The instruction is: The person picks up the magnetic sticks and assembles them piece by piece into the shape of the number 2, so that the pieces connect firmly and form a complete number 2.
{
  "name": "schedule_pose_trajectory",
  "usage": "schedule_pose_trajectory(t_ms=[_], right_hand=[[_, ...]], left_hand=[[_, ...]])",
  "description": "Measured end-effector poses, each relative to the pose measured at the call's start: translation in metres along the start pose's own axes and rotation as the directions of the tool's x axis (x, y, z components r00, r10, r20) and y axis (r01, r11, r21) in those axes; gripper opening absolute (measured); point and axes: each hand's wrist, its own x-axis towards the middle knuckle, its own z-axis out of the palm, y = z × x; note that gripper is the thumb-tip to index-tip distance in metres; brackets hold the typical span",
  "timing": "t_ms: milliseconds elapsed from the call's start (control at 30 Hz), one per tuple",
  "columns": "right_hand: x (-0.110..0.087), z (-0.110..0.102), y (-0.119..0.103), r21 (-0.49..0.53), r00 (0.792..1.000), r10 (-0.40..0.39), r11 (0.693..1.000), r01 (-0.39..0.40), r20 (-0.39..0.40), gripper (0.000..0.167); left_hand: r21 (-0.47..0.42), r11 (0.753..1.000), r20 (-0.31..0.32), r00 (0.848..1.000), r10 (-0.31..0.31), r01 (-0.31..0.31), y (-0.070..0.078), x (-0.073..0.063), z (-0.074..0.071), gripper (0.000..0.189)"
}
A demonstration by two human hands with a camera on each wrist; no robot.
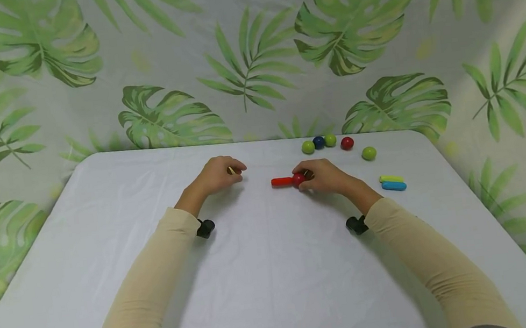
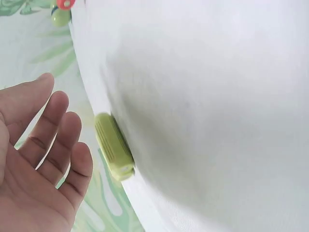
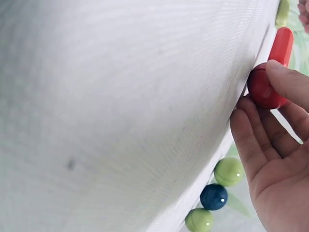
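Right hand [image 1: 323,176]: thumb and fingers pinch a red ball [image 1: 298,180]. Left hand [image 1: 217,174]: grasping nothing, fingers loosely bent, palm visible from the wrist.

Red ball sits low at the white table [image 1: 265,272], right of centre. Its left side meets the end of a red stick [image 1: 282,182]; can't tell whether the two are joined. Stick points toward the left hand.

Lime stick [image 2: 115,146] lies on the cloth just beside the left hand, apart from the fingers in the wrist view.

Far edge of table, beyond the right hand, left to right: green ball [image 1: 308,147], dark blue ball [image 1: 319,142], second green ball [image 1: 331,140], these close together; then another red ball [image 1: 347,143], slightly apart; third green ball [image 1: 369,153] nearer and further right.

Right of the right hand: yellow-green stick [image 1: 391,178] and blue stick [image 1: 394,186], side by side. Leaf-print cloth [image 1: 248,73] hangs behind.
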Motion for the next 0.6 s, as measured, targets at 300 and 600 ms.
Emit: schedule_pose_trajectory(t_ms=[300,600], right_hand=[[-0.001,-0.001,-0.002,0.003,1.0,0.014,1.0,-0.014,0.002,0.043],[-0.007,-0.003,0.001,-0.007,1.0,0.018,1.0,-0.018,0.016,0.043]], left_hand=[[-0.019,1.0,-0.006,1.0,-0.012,0.012,-0.007,0.007,0.004,0.031],[-0.027,1.0,-0.043,0.999,0.01,-0.011,0.0,0.031,0.019,0.028]])
